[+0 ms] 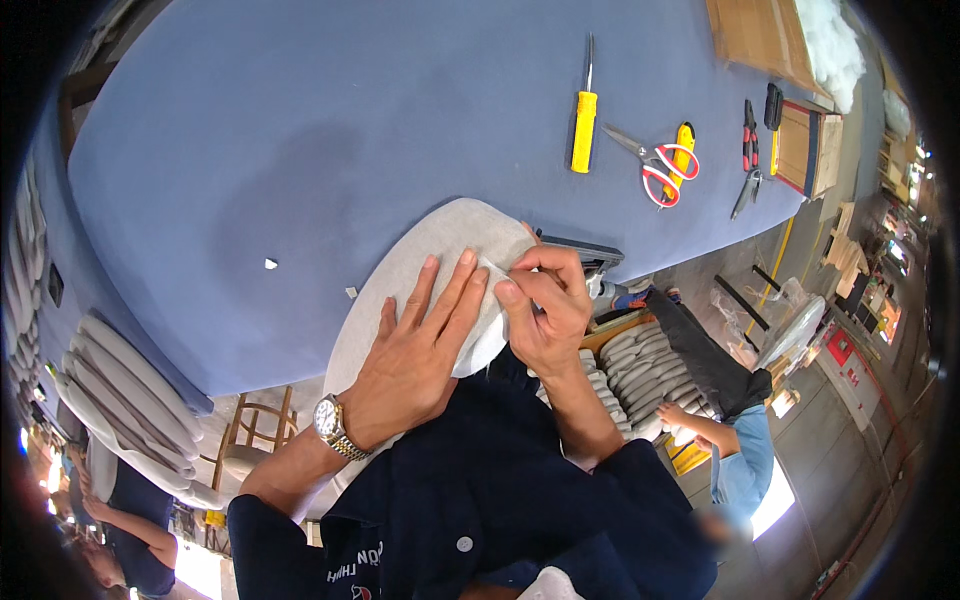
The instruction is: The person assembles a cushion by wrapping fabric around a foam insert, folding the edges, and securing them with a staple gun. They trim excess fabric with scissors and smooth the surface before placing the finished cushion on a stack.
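Observation:
A light grey oval seat pad (pixel 430 240) lies at the near edge of the blue table, reaching over toward my body. My left hand (pixel 415 350) rests flat on it with fingers spread; a metal watch is on that wrist. Close to its fingertips, my right hand (pixel 548 315) pinches a strip of white cloth (pixel 496 270) at the pad's right side, between thumb and forefinger. More loose white cloth (pixel 484 345) hangs below the fingers. Just beyond my right hand lies a black tool (pixel 582 250), partly hidden, its kind unclear.
On the blue table (pixel 400 90) lie a yellow-handled screwdriver (pixel 584 130), red-and-white scissors (pixel 655 165) over a yellow cutter, and red-black pliers (pixel 750 150). Cardboard boxes stand at the far right. Stacked grey pads (pixel 130 400) are at left. A co-worker in light blue (pixel 745 460) handles pads at right.

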The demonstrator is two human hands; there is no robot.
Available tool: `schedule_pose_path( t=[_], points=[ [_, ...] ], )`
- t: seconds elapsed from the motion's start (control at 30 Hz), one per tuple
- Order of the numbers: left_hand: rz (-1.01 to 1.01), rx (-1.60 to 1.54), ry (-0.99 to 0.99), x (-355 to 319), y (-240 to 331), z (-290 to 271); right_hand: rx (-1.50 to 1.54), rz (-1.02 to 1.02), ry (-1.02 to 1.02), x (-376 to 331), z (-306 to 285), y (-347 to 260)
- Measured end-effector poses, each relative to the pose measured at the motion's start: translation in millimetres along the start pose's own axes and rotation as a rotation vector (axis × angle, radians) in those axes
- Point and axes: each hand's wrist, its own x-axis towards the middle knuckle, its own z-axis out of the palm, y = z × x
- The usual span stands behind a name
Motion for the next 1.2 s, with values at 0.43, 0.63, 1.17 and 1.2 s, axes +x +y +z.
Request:
schedule_pose_path(
  t=[0.43,0.63,1.17,1.2],
  points=[
    [-0.042,-0.062,0.005,8.3,2.6,-2.5,0.157,0.049,0.038,-1.2,-0.4,3.7],
    [-0.042,-0.036,0.029,6.7,4.5,0.8,0.123,-0.04,-0.044,-3.2,-8.0,8.2],
    [-0.079,0.005,0.091,-5.2,5.0,19.0,-0.077,0.046,-0.09,-0.9,-16.3,-11.9],
    [-0.047,0.017,0.105,-6.5,1.7,21.9,-0.066,0.057,-0.09,-1.5,-16.5,-12.4]
  ],
)
